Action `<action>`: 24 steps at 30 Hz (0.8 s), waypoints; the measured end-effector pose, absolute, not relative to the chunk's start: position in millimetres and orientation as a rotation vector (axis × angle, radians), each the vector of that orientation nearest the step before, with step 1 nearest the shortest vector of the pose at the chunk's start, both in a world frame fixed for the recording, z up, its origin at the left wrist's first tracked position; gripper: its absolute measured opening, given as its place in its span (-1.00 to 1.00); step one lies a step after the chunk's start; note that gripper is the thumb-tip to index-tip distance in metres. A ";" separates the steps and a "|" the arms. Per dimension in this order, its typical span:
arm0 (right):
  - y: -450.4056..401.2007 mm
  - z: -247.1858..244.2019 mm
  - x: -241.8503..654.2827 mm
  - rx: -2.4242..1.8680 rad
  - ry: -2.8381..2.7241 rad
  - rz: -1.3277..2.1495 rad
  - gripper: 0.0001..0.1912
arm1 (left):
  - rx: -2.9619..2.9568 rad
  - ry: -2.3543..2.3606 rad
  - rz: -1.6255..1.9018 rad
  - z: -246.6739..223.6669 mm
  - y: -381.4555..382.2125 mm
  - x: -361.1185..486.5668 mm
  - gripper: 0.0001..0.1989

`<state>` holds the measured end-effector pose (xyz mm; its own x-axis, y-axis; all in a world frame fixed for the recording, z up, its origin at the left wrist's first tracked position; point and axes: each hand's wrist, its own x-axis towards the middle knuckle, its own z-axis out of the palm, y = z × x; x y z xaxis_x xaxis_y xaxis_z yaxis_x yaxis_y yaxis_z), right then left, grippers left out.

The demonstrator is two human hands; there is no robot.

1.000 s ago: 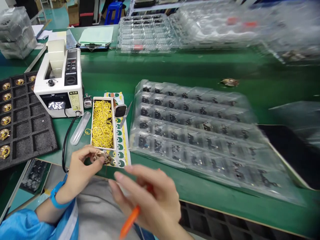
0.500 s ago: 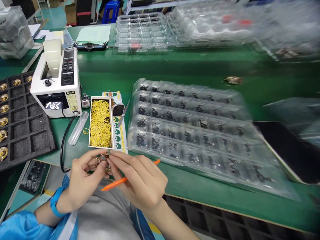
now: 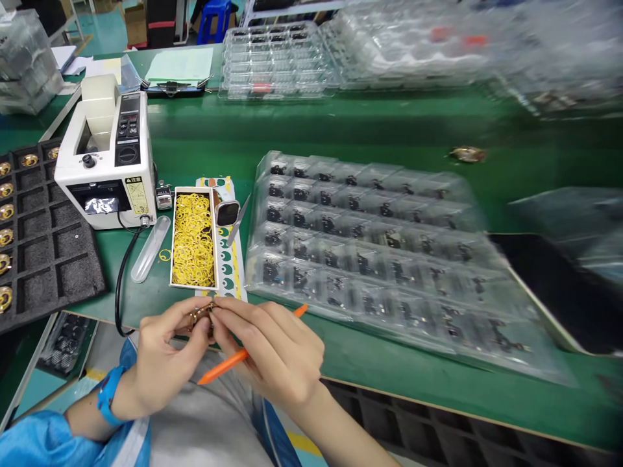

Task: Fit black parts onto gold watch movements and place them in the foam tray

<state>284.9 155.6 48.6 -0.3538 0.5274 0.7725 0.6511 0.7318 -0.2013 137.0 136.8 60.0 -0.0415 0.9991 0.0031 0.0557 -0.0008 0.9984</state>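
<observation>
My left hand is closed, pinching a small round gold-coloured metal part between thumb and fingers. The fingertips of my right hand press against the same part from the other side. An orange pointed stick is tucked in my right hand, its tip pointing down to the left. Much of the metal part is hidden behind my fingers. Just beyond the hands sits an open white box full of yellow rings. Beside it, a watch and metal tweezers lie on a patterned sheet.
A white tape dispenser stands at the left, near a black foam tray holding gold round parts. To the right lie clear plastic trays with dark parts and a black flat device. More clear trays line the back.
The metal part has turned slightly between my fingers, and both hands have shifted a little. The whole view has moved slightly; nothing has been let go.
</observation>
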 end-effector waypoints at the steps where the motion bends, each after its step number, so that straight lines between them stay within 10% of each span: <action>1: 155.1 48.2 284.1 -0.902 -2.019 -0.174 -0.91 | 1.250 1.285 1.222 60.2 136.6 137.5 -0.78; 13: 148.7 43.3 273.0 -1.004 -1.909 -0.083 -0.87 | 1.144 1.246 1.202 57.3 136.4 138.3 -0.82; 24: 146.0 72.2 297.9 -1.133 -1.863 0.719 -0.90 | 0.754 1.069 1.044 49.5 152.5 125.5 -0.67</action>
